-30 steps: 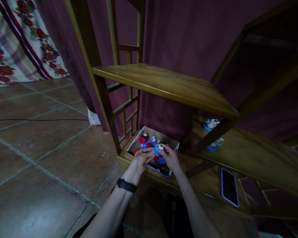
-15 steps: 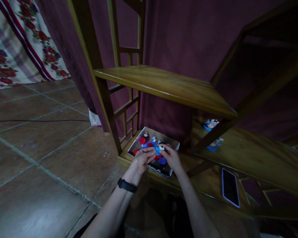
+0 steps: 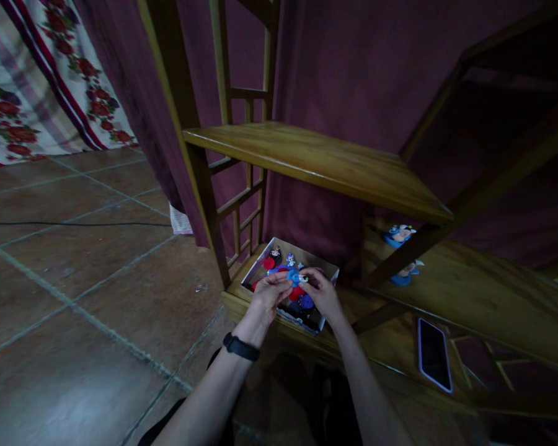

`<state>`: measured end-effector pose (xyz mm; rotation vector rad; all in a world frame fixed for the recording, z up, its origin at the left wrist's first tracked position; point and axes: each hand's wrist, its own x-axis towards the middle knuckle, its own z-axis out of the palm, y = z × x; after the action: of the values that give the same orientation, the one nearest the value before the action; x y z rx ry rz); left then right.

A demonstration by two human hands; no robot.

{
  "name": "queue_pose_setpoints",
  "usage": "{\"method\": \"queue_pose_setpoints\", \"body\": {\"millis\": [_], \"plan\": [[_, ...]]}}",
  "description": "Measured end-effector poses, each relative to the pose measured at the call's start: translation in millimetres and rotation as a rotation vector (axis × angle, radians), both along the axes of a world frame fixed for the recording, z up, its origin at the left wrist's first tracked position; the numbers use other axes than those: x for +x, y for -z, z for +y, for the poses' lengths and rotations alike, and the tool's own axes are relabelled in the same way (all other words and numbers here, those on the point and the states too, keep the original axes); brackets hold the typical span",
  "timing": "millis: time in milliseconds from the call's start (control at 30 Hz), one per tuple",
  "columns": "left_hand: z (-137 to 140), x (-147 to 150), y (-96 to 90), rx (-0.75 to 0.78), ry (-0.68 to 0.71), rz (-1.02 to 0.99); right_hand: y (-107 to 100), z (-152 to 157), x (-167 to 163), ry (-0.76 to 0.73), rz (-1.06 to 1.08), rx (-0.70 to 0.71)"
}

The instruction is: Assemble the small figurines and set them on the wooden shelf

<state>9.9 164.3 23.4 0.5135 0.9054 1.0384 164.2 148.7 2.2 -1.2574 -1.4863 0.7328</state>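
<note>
Between my two hands is a small blue and white toy figurine [image 3: 294,277], held over an open cardboard box [image 3: 326,266]. My left hand [image 3: 272,291] pinches its blue part from the left, and a dark band circles that wrist. The fingers of my right hand [image 3: 322,291] close on its white end from the right. Inside the box lie a dark-haired figurine [image 3: 275,253], a purple and white figurine [image 3: 291,259], a red round piece [image 3: 270,263] and a purple round piece [image 3: 306,301]. My hands hide part of the box's contents.
The box stands on the low board of a wooden shelf unit, under a higher shelf [image 3: 316,152]. Two blue and white figurines [image 3: 400,235] sit on the shelf to the right, partly behind a slanting post. A phone [image 3: 434,355] lies on the lower board.
The figurine has turned a little between my fingers, its blue part now more to the upper left. The whole view has shifted slightly; both hands keep their hold.
</note>
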Motion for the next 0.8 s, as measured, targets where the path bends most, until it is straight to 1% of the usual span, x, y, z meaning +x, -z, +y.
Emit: {"method": "queue_pose_setpoints", "body": {"millis": [100,200,300,367,467,567,733,800], "plan": [[-1.1,3.0,1.3,0.121,-0.04,0.046,1.0,1.0,-1.8,-0.003,0.011,-0.002],[-1.7,5.7,1.9,0.221,-0.074,0.096,2.8,1.5,-5.7,-0.029,0.13,-0.042],[-0.8,7.0,3.1,0.27,-0.092,0.131,2.9,-0.2,-9.8,-0.049,0.289,-0.119],[0.1,7.6,4.5,0.281,-0.108,0.15,1.9,-1.9,-11.7,-0.041,0.354,-0.161],[0.2,9.4,6.0,0.272,-0.11,0.158,-0.2,-3.8,-13.8,0.031,0.396,-0.175],[-1.4,12.9,5.2,0.22,-0.094,0.107,-2.0,-4.1,-15.3,0.087,0.368,-0.152],[-3.8,15.7,1.5,0.098,-0.125,0.024,-1.4,-3.1,-19.1,0.033,0.319,-0.115],[-3.5,14.3,1.6,0.063,-0.122,0.01,0.9,-2.4,-20.3,0.049,0.312,-0.086]]}}
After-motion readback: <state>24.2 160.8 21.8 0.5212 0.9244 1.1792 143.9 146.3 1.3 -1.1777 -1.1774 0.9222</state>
